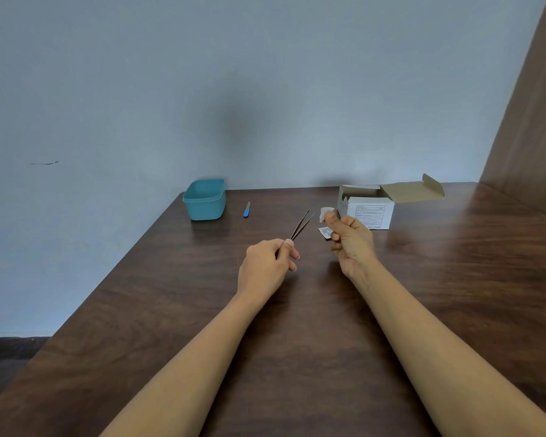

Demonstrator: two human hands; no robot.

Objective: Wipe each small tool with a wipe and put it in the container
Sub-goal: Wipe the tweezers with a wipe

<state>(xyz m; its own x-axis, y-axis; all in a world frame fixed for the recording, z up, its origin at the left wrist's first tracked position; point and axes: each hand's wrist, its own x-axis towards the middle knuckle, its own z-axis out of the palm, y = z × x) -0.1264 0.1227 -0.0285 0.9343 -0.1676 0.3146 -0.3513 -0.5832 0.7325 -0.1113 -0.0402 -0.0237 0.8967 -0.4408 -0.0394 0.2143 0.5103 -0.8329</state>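
My left hand point(267, 266) pinches the rear end of dark metal tweezers point(302, 224), whose two tips point up and away toward the right. My right hand point(350, 238) holds a small white wipe point(324, 212) between thumb and forefinger, a short gap to the right of the tweezer tips. A teal plastic container point(205, 200) stands open at the table's far left corner. A small blue-handled tool point(247, 210) lies on the table just right of the container.
An open white cardboard box point(368, 206) with its flap raised stands behind my right hand. A torn white sachet point(325, 231) lies on the dark wooden table point(297, 326) beside that hand. A wooden panel rises at the far right; the table's left edge drops off.
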